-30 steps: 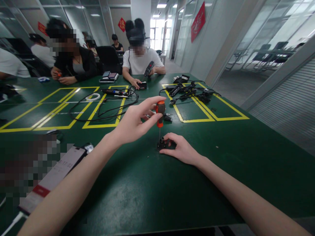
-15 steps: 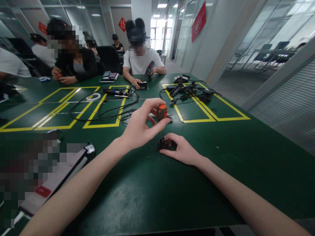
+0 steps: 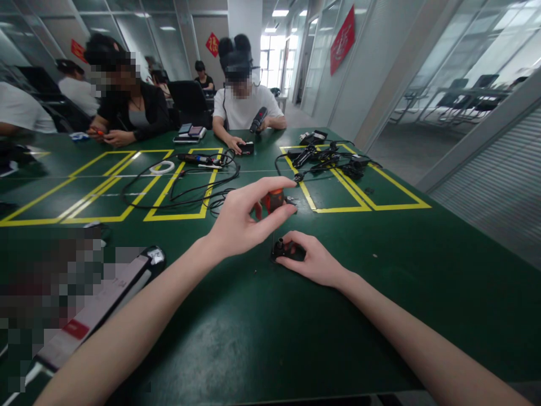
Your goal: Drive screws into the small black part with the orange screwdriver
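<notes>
- My left hand [image 3: 243, 220] has its grip closed on the orange-handled screwdriver [image 3: 274, 200], thumb and fingertips pinching the handle from both sides.
- My right hand [image 3: 315, 260] lies on the green tabletop [image 3: 262, 332], its grip closed around the small black part [image 3: 280, 250] and pinning it down.
- The part sits just nearer than the handle and below it; the screwdriver's long axis runs roughly upright, though I cannot make out the shaft or whether the tip touches the part.
- The right hand is touching the part; the left hand is just above and to its left.
</notes>
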Demonstrator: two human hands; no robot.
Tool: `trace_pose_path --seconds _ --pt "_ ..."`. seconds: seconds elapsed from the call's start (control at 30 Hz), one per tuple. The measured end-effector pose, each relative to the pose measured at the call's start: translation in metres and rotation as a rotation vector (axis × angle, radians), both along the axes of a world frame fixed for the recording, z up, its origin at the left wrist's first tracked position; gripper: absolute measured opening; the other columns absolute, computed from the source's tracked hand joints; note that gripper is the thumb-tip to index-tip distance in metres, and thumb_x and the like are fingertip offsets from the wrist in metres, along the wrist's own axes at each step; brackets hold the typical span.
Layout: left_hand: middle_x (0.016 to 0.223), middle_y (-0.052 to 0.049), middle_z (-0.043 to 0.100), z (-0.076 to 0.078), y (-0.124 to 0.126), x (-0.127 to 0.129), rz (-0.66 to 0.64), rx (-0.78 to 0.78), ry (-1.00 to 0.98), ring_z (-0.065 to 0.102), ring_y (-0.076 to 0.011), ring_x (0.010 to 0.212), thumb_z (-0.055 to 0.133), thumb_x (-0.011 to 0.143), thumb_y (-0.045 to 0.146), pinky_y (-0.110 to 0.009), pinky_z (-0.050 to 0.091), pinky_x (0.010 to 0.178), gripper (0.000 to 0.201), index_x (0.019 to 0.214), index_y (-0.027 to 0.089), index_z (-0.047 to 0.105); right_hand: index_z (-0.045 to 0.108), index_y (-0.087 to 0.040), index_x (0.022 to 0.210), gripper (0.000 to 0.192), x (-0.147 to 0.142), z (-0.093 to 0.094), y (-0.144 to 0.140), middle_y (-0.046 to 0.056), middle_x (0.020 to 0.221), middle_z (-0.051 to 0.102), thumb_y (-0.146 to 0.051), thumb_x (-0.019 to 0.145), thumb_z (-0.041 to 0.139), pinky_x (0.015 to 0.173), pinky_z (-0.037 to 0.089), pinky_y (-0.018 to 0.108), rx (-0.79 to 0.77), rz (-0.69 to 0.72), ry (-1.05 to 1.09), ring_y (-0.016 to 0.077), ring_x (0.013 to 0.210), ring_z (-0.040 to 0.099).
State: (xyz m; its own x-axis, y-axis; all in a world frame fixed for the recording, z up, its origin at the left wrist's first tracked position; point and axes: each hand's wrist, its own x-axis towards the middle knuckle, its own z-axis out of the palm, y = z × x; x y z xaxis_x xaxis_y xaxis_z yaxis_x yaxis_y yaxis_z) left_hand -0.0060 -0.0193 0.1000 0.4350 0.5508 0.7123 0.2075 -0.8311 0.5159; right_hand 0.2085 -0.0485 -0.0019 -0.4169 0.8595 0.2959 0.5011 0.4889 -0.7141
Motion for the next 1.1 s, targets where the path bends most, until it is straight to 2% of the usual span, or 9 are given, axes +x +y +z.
trace_pose_path --seconds 0.17,0.37,0.43,0.53,0.6,0.7,0.87,1.0,1.1 --pt "0.115 -0.008 0.079 0.008 0.001 -0.004 -0.144 -0.181 -0.025 0.072 -0.0141 0.078 0.045 0.107 0.028 -0.028 0.058 0.077 0.04 0.138 0.018 0.068 0.063 -0.022 0.095 0.017 0.0 0.0 0.0 0.004 0.093 0.071 -0.029 0.089 0.077 0.075 0.054 0.033 0.015 0.011 0.006 0.0197 0.082 0.066" --pt "0.099 -0.005 0.077 0.013 -0.003 0.001 -0.176 -0.415 -0.101 0.068 -0.0113 0.068 0.066 0.098 0.032 -0.022 0.056 0.061 0.029 0.123 0.018 0.072 0.064 -0.022 0.096 0.017 -0.001 -0.003 0.0 0.003 0.093 0.071 -0.03 0.09 0.078 0.075 0.054 0.033 0.023 0.0 -0.013 0.0197 0.082 0.066" --pt "0.097 -0.003 0.075 0.013 -0.004 0.004 -0.22 -0.521 -0.18 0.061 -0.0073 0.056 0.072 0.094 0.033 -0.02 0.052 0.05 0.025 0.113 0.019 0.067 0.063 -0.022 0.096 0.018 -0.001 -0.003 0.0 0.003 0.093 0.071 -0.031 0.09 0.078 0.075 0.054 0.034 0.021 -0.001 -0.015 0.0196 0.082 0.066" --pt "0.097 -0.003 0.078 0.012 -0.005 0.005 -0.284 -0.673 -0.207 0.056 -0.0046 0.045 0.079 0.089 0.038 -0.018 0.046 0.041 0.032 0.103 0.02 0.057 0.063 -0.022 0.096 0.018 -0.002 -0.002 -0.001 0.003 0.092 0.071 -0.031 0.09 0.077 0.075 0.054 0.034 0.006 -0.004 -0.01 0.0198 0.081 0.066" --pt "0.093 -0.003 0.079 0.013 -0.003 0.003 -0.336 -0.75 -0.205 0.058 -0.0058 0.044 0.079 0.088 0.043 -0.018 0.044 0.041 0.036 0.101 0.02 0.054 0.063 -0.023 0.095 0.017 -0.002 -0.001 -0.002 0.003 0.092 0.07 -0.031 0.09 0.077 0.075 0.054 0.034 0.0 -0.004 -0.006 0.0198 0.081 0.066" --pt "0.089 -0.004 0.079 0.015 0.001 -0.001 -0.401 -0.841 -0.234 0.062 -0.009 0.046 0.069 0.094 0.048 -0.019 0.044 0.041 0.034 0.109 0.019 0.059 0.063 -0.022 0.096 0.017 -0.002 -0.001 -0.002 0.003 0.091 0.07 -0.029 0.09 0.077 0.075 0.053 0.033 0.004 0.002 0.0 0.0193 0.081 0.065" --pt "0.098 -0.006 0.077 0.014 0.007 -0.004 -0.327 -0.907 -0.213 0.055 -0.007 0.049 0.066 0.096 0.045 -0.022 0.038 0.042 0.04 0.127 0.021 0.073 0.063 -0.022 0.096 0.017 -0.001 -0.001 -0.001 0.003 0.093 0.07 -0.028 0.091 0.077 0.075 0.053 0.033 0.017 0.02 0.006 0.0191 0.081 0.065" --pt "0.081 -0.004 0.071 0.013 0.007 -0.004 -0.293 -0.94 -0.2 0.047 -0.0066 0.049 0.072 0.092 0.049 -0.021 0.029 0.042 0.038 0.115 0.019 0.078 0.064 -0.021 0.096 0.016 -0.001 -0.001 -0.001 0.003 0.093 0.07 -0.027 0.09 0.078 0.075 0.053 0.032 0.02 0.019 -0.002 0.0192 0.082 0.066" --pt "0.085 -0.006 0.074 0.014 0.006 -0.003 -0.34 -0.999 -0.238 0.055 -0.0075 0.051 0.079 0.086 0.052 -0.019 0.034 0.043 0.039 0.101 0.017 0.075 0.064 -0.021 0.097 0.016 -0.001 -0.001 -0.001 0.003 0.093 0.071 -0.027 0.091 0.078 0.075 0.053 0.032 0.019 0.023 0.005 0.019 0.082 0.066"
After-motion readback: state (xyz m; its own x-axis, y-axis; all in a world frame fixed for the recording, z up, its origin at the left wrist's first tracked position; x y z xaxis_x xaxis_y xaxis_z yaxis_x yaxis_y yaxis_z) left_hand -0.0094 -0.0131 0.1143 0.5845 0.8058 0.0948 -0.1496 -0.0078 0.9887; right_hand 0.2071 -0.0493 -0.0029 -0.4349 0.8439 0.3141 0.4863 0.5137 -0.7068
